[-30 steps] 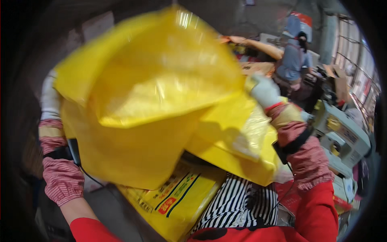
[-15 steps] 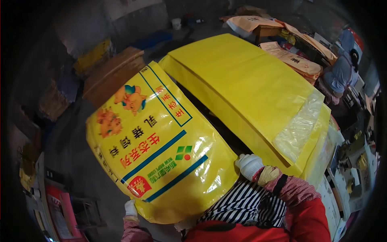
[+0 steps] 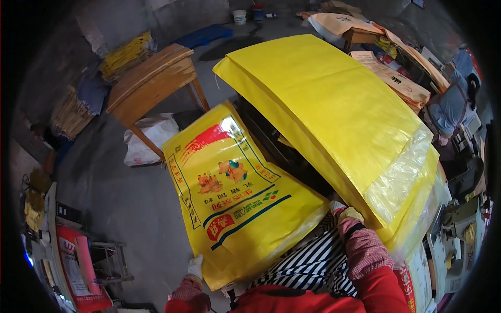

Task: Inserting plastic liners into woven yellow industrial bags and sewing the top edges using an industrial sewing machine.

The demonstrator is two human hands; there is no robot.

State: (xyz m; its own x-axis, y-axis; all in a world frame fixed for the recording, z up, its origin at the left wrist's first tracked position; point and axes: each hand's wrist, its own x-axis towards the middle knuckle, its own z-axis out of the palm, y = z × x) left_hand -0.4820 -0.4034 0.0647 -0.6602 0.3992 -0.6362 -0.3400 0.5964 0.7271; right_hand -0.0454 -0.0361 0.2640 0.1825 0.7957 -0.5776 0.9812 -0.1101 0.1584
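Observation:
A glossy yellow printed sack [image 3: 245, 229] with orange cartoon animals, blue stripes and a red patch hangs in front of me, its far end sloping down. My left hand [image 3: 195, 267], in a white glove, is closed on its near left corner. At the near right corner, my gloved right hand [image 3: 345, 211] is closed, its fingertips partly hidden by the sack's edge. Just beyond that hand lies a thick stack of plain yellow sacks [image 3: 318, 115], with a clear plastic strip [image 3: 399, 177] along its near right end.
A wooden table [image 3: 151, 83] stands at the far left, with a white bag [image 3: 148, 141] on the floor beneath it. Piled yellow sacks [image 3: 125, 55] lie behind. Far right, a person in blue [image 3: 451, 107] sits by printed paper-coloured sacks [image 3: 391, 78]. A rack [image 3: 107, 261] stands left.
The printed sack has dropped from a raised, bulging position and its far end now slopes down. My left hand has shifted slightly right in view. Both hands keep hold of the near edge.

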